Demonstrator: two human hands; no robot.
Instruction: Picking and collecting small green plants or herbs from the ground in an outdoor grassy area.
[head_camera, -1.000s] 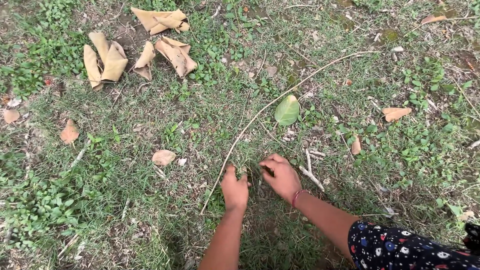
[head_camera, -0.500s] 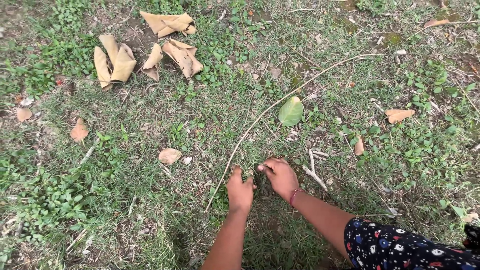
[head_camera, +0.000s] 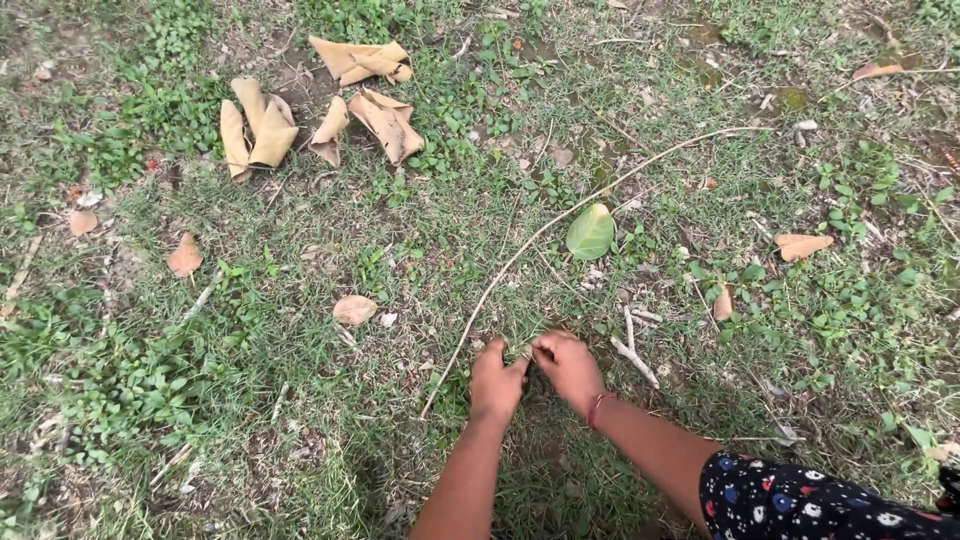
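While both arms reach down to the grass (head_camera: 300, 420), the left hand (head_camera: 496, 385) is curled into a loose fist, knuckles up, its fingers pressed into a tuft of grass blades (head_camera: 522, 352). The right hand (head_camera: 568, 366) is also narrowly closed, thumb and fingertips pinched together at the same tuft, so the two hands touch or nearly touch there. Whether either hand truly grips the blades cannot be told, since the fingers hide them. A red band (head_camera: 597, 408) circles the right wrist, and a dark patterned sleeve (head_camera: 800, 500) covers that arm further back.

Just left of the left hand lies the near end of one long thin stalk (head_camera: 540, 235), which curves away up and to the right of the hands. One green leaf (head_camera: 591, 232) lies just beside the stalk, beyond the hands. Two short pale twigs (head_camera: 634, 352) lie just right of the right hand. One small dry leaf (head_camera: 354, 309) lies near the left hand, to its left. Well beyond the hands, to the upper left, sits a cluster of about five large curled brown leaves (head_camera: 320, 105). Two more dry leaves (head_camera: 803, 245) lie to the right, well apart from the hands.
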